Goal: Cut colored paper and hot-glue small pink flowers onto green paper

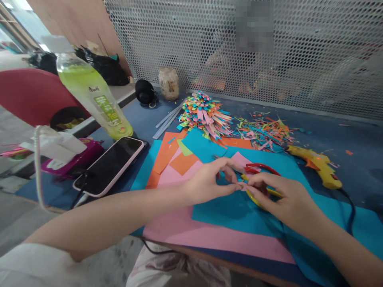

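My left hand (214, 181) pinches one end of a small pink paper piece (243, 185) over the coloured sheets. From the other side, my right hand (277, 195) has its thumb and fingers closed on the same piece. Beneath and behind the fingers lie scissors with red and yellow handles (263, 167), partly covered by my right hand. Blue sheets (221, 215) rest on a larger pink sheet (170, 229), with orange paper (182, 163) to the left. A cone of curled, multicoloured paper strips (206, 115) stands behind them.
Paper scraps (266, 131) and a yellow glue gun (317, 165) with a cable lie at right. On the left are a phone (112, 165), a green drink bottle (92, 91) and a purple box (74, 157). A jar (169, 83) stands before the perforated metal screen (194, 44).
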A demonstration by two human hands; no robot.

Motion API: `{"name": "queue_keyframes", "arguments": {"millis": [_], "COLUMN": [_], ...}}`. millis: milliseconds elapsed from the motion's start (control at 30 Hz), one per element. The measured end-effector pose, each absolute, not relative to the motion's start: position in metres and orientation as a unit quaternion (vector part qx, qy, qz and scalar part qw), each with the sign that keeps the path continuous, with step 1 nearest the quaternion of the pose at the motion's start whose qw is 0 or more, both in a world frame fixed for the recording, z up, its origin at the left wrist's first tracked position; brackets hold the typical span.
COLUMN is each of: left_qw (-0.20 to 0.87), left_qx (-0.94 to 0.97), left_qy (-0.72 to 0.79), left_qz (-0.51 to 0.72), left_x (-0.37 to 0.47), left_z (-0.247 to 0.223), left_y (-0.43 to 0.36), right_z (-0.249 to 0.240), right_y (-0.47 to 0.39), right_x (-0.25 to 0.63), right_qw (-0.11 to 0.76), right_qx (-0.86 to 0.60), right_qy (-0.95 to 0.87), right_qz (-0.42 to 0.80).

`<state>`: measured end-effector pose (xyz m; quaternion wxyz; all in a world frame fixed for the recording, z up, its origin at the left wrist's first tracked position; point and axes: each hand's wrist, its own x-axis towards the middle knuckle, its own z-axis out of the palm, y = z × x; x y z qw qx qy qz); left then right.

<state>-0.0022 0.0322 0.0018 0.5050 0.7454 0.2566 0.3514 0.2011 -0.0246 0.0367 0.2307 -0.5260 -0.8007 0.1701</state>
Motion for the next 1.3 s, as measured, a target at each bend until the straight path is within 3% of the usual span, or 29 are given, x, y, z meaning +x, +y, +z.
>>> {"name": "queue_keyframes", "arguments": {"millis": [133,233,433,567,733,1300], "left_qw": [0.482,0.437,0.34,0.267,0.284,0.221], "left_qx": [0.739,0.764,0.837,0.883,0.88,0.904], "left_qy": [0.304,0.329,0.306,0.281,0.265,0.281], "left_qz": [0.358,0.342,0.299,0.264,0.273,0.236], "left_x": [-0.005,-0.007,-0.011,-0.012,-0.012,-0.015], "left_z": [0.001,0.0,0.001,0.001,-0.001,-0.005], "left_y": [0.039,0.047,0.051,0.05,0.051,0.06], "right_z": [0.038,0.037,0.033,0.029,0.026,0.007], "right_y": [-0.007,0.013,0.03,0.029,0.035,0.047], "right_x": [0.226,0.258,0.302,0.306,0.31,0.342], "right_qw": [0.254,0.145,0.053,0.01,-0.014,0.034], "right_qx": [-0.618,-0.763,-0.863,-0.896,-0.918,-0.922], "right_qy": [-0.741,-0.63,-0.493,-0.435,-0.396,-0.385], "right_qz": [0.075,-0.017,-0.1,-0.084,-0.019,-0.034]}}
